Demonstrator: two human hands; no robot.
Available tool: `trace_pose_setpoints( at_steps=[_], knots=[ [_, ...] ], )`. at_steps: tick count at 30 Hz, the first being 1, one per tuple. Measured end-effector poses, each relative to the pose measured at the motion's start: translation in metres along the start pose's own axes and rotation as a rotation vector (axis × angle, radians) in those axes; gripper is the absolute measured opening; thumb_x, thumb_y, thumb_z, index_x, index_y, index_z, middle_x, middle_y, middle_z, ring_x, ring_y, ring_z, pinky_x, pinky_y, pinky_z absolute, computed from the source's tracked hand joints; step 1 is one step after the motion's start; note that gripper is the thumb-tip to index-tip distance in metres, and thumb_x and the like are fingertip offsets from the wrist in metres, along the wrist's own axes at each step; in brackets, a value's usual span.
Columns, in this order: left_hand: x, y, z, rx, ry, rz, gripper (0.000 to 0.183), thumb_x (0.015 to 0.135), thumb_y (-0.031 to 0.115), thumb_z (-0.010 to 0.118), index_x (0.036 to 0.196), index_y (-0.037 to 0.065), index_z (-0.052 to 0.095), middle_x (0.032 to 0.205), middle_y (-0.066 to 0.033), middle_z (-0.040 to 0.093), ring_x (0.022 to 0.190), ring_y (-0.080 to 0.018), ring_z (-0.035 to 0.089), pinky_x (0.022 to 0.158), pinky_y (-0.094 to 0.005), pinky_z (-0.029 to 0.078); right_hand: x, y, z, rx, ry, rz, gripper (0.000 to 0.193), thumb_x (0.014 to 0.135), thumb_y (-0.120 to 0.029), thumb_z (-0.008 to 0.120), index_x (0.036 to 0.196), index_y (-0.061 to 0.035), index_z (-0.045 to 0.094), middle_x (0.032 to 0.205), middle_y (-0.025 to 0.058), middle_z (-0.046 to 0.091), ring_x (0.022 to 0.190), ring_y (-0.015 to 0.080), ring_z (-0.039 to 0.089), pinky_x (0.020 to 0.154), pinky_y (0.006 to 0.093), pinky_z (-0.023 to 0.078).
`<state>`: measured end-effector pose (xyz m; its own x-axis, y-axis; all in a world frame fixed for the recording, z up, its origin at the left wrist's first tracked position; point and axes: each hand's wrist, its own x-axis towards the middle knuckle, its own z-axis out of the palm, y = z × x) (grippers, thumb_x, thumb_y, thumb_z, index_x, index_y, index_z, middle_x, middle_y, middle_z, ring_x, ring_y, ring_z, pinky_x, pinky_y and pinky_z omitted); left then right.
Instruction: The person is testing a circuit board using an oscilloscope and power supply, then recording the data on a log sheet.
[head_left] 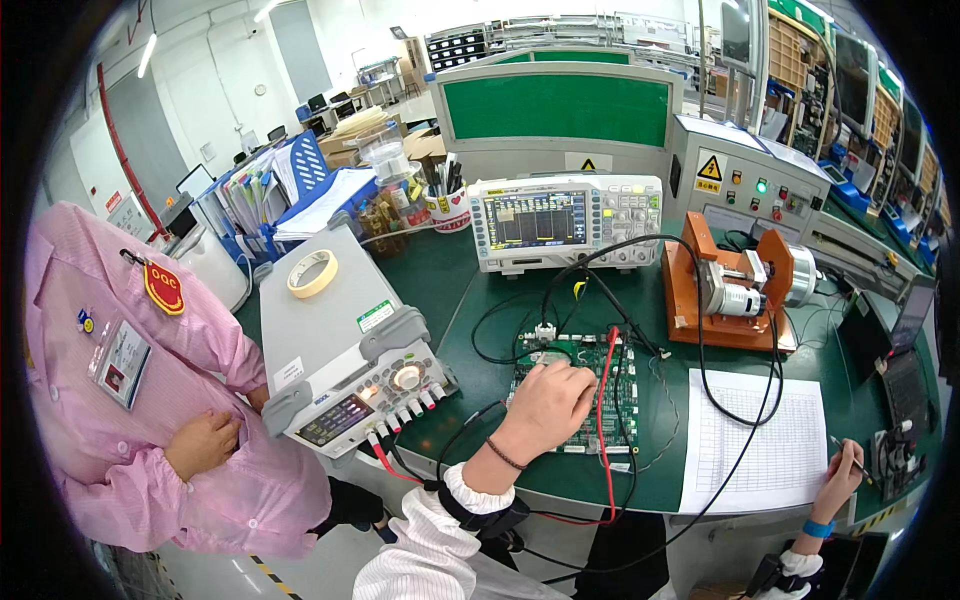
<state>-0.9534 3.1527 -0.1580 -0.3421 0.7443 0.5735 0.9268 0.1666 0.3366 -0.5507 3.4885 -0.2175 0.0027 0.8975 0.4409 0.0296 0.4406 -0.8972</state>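
Observation:
My left hand (545, 405) is over the green circuit board (625, 400), its fingers curled down. What its fingertips grip, if anything, is hidden behind the hand. A red test lead (601, 410) rises onto the board beside that hand, and a white connector (545, 333) with a dark cable sits at the board's far edge. At the far right, my right hand (838, 482) is closed round a slim pen (862, 472), next to a printed table sheet (750, 450).
An oscilloscope (565, 222) stands behind the board. A power supply (370, 395) carrying a tape roll (313, 273) is at the left, beside a person in a pink coat (190, 400). An orange motor fixture (735, 290) and a laptop (895, 370) occupy the right. Black cables loop across the table.

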Motion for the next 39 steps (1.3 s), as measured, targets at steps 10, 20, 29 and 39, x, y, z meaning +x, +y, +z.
trace_pose_setpoints(
  at_steps=[10,20,29,39],
  knots=[
    [-0.0002,0.0000,0.0005,0.007,-0.020,-0.011,0.010,0.084,0.013,0.063,0.092,0.006,0.063,0.083,-0.0079,0.065,0.082,-0.0258,0.060,0.075,-0.0377,0.045,0.0016,0.0062,-0.0037,-0.005,-0.010,-0.029,0.018,0.099,-0.021,0.054,0.095,-0.0062,0.065,0.062,-0.0069,0.044,0.052,-0.0006,0.030,0.045,0.0176,0.019],
    [-0.0004,0.0013,-0.0006,-0.003,-0.029,-0.022,0.010,0.084,0.012,0.063,0.092,0.006,0.063,0.084,-0.0072,0.065,0.083,-0.0253,0.060,0.075,-0.0370,0.045,0.0001,0.0017,-0.0010,-0.031,0.019,-0.006,0.019,0.099,-0.022,0.055,0.095,-0.0061,0.065,0.063,-0.0065,0.044,0.052,-0.0002,0.029,0.045,0.0178,0.019],
    [-0.0004,0.0002,0.0004,-0.001,-0.010,-0.011,0.010,0.084,0.013,0.064,0.092,0.007,0.062,0.084,-0.0070,0.064,0.083,-0.0251,0.060,0.075,-0.0364,0.044,0.0001,0.0011,-0.0011,-0.044,0.010,-0.012,0.019,0.098,-0.023,0.056,0.096,-0.0064,0.065,0.064,-0.0064,0.045,0.051,-0.0001,0.029,0.045,0.0179,0.019],
    [-0.0007,0.0004,-0.0001,0.002,-0.020,-0.015,0.010,0.083,0.011,0.064,0.091,0.006,0.062,0.084,-0.0067,0.064,0.082,-0.0249,0.059,0.073,-0.0362,0.044,-0.0002,0.0017,-0.0029,-0.060,0.016,0.003,0.019,0.097,-0.023,0.057,0.096,-0.0066,0.066,0.065,-0.0062,0.045,0.052,-0.0003,0.031,0.046,0.0171,0.020]
  ],
)
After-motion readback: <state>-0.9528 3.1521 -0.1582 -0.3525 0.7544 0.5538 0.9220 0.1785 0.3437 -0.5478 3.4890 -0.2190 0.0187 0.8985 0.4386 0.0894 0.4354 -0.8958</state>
